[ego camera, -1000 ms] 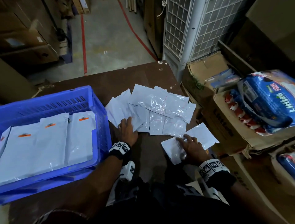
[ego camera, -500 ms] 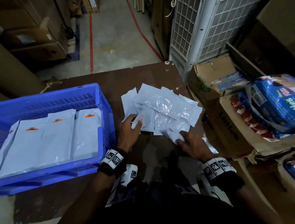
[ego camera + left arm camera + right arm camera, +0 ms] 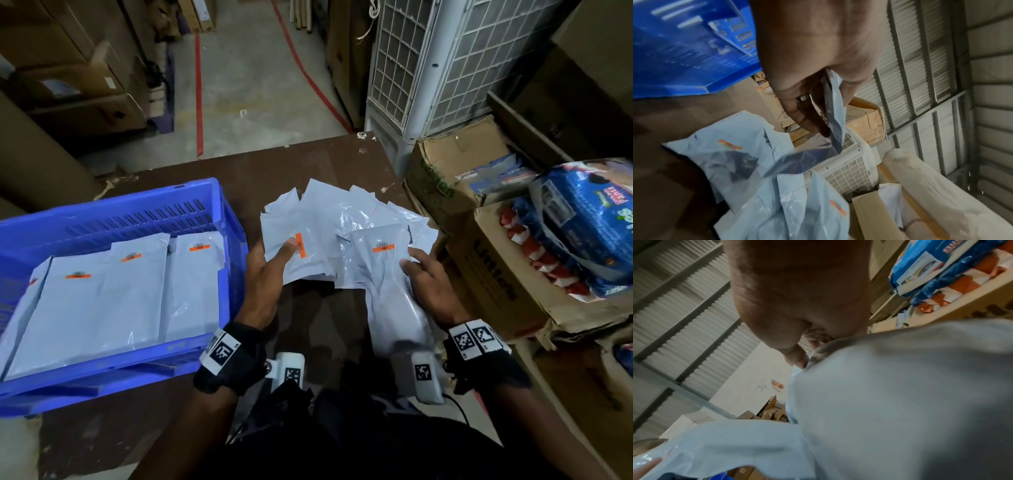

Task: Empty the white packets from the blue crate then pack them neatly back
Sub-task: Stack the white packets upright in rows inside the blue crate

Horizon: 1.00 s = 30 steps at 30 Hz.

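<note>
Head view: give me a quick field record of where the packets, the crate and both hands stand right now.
blue crate: on the brown table, to the person's left
packets in crate: large white ones, lying flat side by side, orange labels up
loose packets: overlapping heap on the table, right of the crate
left hand: holds a packet with orange label, thumb on top
right hand: holds another labelled packet at its right edge
cardboard boxes: right of the table
</note>
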### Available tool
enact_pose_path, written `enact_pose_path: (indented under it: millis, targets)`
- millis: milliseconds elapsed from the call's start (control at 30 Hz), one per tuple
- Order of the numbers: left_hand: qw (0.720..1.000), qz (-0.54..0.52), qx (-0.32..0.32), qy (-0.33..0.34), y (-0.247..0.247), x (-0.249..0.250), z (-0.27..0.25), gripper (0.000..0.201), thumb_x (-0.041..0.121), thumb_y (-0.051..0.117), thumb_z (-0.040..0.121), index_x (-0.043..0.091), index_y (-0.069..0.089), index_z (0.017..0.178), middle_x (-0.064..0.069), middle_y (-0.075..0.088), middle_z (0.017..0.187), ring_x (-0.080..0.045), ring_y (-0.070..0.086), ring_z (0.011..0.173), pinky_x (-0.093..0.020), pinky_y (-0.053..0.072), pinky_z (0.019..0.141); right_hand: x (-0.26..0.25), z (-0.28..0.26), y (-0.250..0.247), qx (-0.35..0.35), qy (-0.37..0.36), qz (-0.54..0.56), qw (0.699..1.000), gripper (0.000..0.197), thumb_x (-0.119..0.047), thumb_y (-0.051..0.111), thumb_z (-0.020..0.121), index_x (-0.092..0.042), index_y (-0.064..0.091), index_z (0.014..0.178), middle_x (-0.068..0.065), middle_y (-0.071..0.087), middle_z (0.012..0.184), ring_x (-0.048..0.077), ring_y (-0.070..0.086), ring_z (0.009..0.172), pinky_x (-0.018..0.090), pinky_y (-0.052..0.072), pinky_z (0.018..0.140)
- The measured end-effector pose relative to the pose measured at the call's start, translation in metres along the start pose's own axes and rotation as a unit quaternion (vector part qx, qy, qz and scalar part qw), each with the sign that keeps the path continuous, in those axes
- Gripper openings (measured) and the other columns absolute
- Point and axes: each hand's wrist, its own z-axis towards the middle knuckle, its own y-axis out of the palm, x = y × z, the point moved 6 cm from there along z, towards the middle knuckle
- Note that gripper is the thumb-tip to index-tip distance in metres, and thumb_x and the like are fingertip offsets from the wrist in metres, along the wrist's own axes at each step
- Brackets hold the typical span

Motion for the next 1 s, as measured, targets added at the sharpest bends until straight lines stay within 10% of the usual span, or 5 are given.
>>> enact_pose_path:
  millis: [167, 333, 567, 733, 1000]
  targets:
    - [0.992, 0.105, -0.046, 0.056, 0.007, 0.019, 0.002, 0.026, 0.024, 0.073, 0.088, 0.022, 0.066, 0.113, 0.008, 0.074, 0.105, -0.008, 0.070, 0.098, -0.027, 0.055, 0.083, 0.043, 0.006, -0.007, 0.033, 0.075, -0.069, 0.994, 0.033, -0.035, 0.060, 0.096, -0.026, 0.059, 0.128, -0.002, 0.061, 0.113, 0.019, 0.058, 0.111, 0.043, 0.043, 0.107]
    - [0.955, 0.248, -0.134, 0.094, 0.020, 0.029, 0.015, 0.030, 0.021, 0.076, 0.083, 0.021, 0.065, 0.111, 0.013, 0.072, 0.100, -0.005, 0.068, 0.092, -0.018, 0.052, 0.076, 0.071, 0.008, -0.011, 0.014, 0.099, -0.107, 0.989, 0.065, -0.058, 0.072, 0.081, -0.026, 0.056, 0.136, -0.005, 0.060, 0.129, 0.016, 0.057, 0.119, 0.043, 0.045, 0.106]
    - [0.930, 0.302, -0.196, 0.080, 0.033, 0.014, 0.030, 0.033, 0.022, 0.083, 0.077, 0.016, 0.070, 0.106, 0.003, 0.074, 0.100, -0.013, 0.070, 0.093, -0.044, 0.056, 0.088, 0.070, -0.005, -0.016, -0.006, 0.089, -0.118, 0.989, 0.044, -0.008, 0.070, 0.089, -0.018, 0.057, 0.131, 0.002, 0.066, 0.116, 0.021, 0.064, 0.096, 0.038, 0.053, 0.087]
    - [0.908, 0.335, -0.238, 0.085, 0.046, 0.016, 0.040, 0.058, 0.059, 0.079, 0.064, 0.022, 0.072, 0.109, 0.007, 0.072, 0.106, -0.015, 0.067, 0.102, -0.044, 0.054, 0.092, 0.067, -0.008, -0.018, -0.010, 0.081, -0.140, 0.987, 0.034, -0.010, 0.068, 0.090, -0.022, 0.059, 0.121, -0.005, 0.064, 0.110, 0.019, 0.062, 0.096, 0.036, 0.051, 0.089]
    - [0.870, 0.436, -0.221, 0.063, 0.053, -0.019, 0.062, 0.056, 0.046, 0.082, 0.071, 0.022, 0.065, 0.119, 0.006, 0.067, 0.115, -0.011, 0.059, 0.105, -0.027, 0.050, 0.091, 0.072, -0.004, -0.019, -0.014, 0.072, -0.145, 0.987, 0.039, -0.012, 0.068, 0.088, -0.019, 0.064, 0.127, 0.004, 0.071, 0.113, 0.022, 0.067, 0.103, 0.036, 0.052, 0.093]
